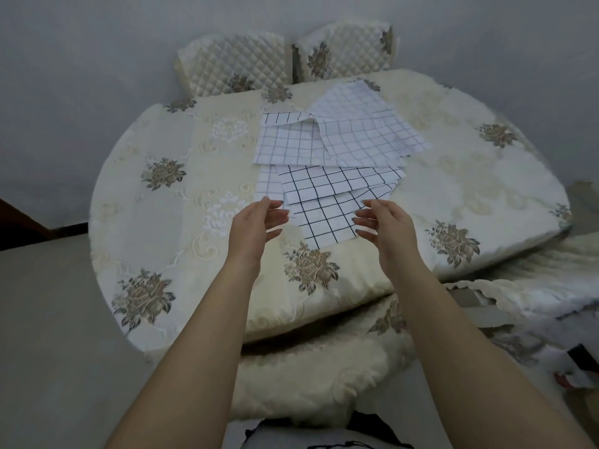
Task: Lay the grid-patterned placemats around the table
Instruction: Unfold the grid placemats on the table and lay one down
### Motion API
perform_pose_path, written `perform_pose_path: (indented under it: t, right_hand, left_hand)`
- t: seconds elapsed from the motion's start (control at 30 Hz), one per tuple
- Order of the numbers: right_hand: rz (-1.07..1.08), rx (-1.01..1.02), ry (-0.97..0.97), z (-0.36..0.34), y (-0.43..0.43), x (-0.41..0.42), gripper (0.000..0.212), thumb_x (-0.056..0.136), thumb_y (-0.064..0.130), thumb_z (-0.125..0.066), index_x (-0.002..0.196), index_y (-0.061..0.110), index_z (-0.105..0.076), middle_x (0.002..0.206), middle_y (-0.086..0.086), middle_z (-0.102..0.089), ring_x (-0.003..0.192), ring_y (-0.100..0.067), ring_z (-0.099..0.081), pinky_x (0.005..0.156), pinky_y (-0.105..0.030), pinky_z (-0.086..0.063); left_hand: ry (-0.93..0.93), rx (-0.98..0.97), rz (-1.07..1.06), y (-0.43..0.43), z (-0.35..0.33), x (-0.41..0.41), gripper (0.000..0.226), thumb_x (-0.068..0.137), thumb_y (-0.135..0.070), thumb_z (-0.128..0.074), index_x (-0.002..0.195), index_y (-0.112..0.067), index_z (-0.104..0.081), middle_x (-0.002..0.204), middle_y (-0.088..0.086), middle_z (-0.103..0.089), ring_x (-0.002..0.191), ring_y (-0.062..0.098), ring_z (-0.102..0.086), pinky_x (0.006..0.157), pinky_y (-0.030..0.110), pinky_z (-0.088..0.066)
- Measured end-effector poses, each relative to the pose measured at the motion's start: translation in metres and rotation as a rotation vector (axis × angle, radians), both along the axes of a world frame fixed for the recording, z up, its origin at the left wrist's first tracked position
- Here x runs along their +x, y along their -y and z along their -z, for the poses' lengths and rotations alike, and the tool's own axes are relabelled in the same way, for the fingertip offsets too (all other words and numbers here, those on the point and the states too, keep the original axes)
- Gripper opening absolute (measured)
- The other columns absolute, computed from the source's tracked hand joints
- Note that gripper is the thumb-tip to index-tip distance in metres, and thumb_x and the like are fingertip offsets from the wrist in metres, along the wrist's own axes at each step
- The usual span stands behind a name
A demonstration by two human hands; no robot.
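**Reaching for the nearest mat in the pile**

Everything sits on the round worktop (pixel 136 222) under a cream embroidered cloth with grey-brown flower motifs, spreading out ahead of and to both sides of my hands. Beyond my fingertips, at the far rim, stand two chairs in quilted cream covers (pixel 233 64).

The white fabric placemats with a dark grid pattern (pixel 340 144) lie heaped in an overlapping fan just past my hands, near the middle of the cloth, none yet spread to the edges. I judge the laying-out has barely begun. The nearest mat, the bold-lined one (pixel 324 215), lies between my two palms with its near corner pointing back at me.

My left hand (pixel 256 226) hovers with fingers spread and curled, thumb up; its fingertips sit at the near left edge of the pile, but I cannot tell whether they touch cloth. My right hand (pixel 384 226) mirrors it, fingers apart and empty, tips just at the right edge of that nearest mat.

To do this well, I would pinch that top mat by two opposite edges, one per hand, lift it straight up so the sheets beneath do not drag along, then carry it toward the rim nearest me and lay it flat with its edges square. Thin fabric like this will likely fold or snag if pulled sideways.
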State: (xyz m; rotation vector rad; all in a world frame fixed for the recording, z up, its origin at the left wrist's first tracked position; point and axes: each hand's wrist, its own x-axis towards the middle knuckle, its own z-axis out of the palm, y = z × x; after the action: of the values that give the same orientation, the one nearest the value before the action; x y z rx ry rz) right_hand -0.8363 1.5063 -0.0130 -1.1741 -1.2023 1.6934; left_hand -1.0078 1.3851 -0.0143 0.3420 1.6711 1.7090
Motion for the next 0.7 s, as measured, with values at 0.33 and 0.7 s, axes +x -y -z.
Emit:
perform_pose_path:
  t: [0.33,0.7]
  right_hand:
    - [-0.045,0.005,0.079,0.019,-0.069,-0.020,0.019,0.094,0.016,-0.052,0.104,0.005,-0.063,0.085,-0.005,-0.065,0.077,-0.017,-0.064,0.072,-0.033,-0.051]
    - [-0.413,0.727,0.908,0.107,-0.132,0.028,0.053,0.081,0.011,-0.066,0.131,0.020,-0.052,0.151,-0.003,-0.031,0.138,-0.025,-0.028,0.108,-0.039,-0.031]
  left_hand:
    - [-0.007,-0.060,-0.027,-0.052,0.017,-0.017,0.027,0.096,-0.027,-0.047,0.092,-0.015,-0.070,0.094,0.009,-0.074,0.092,0.021,-0.070,0.083,0.035,-0.054]
    - [-0.838,-0.421,0.443,-0.119,0.092,0.018,0.060,0.086,-0.035,-0.064,0.140,-0.018,-0.041,0.141,-0.001,-0.045,0.130,0.015,-0.041,0.106,0.031,-0.034]
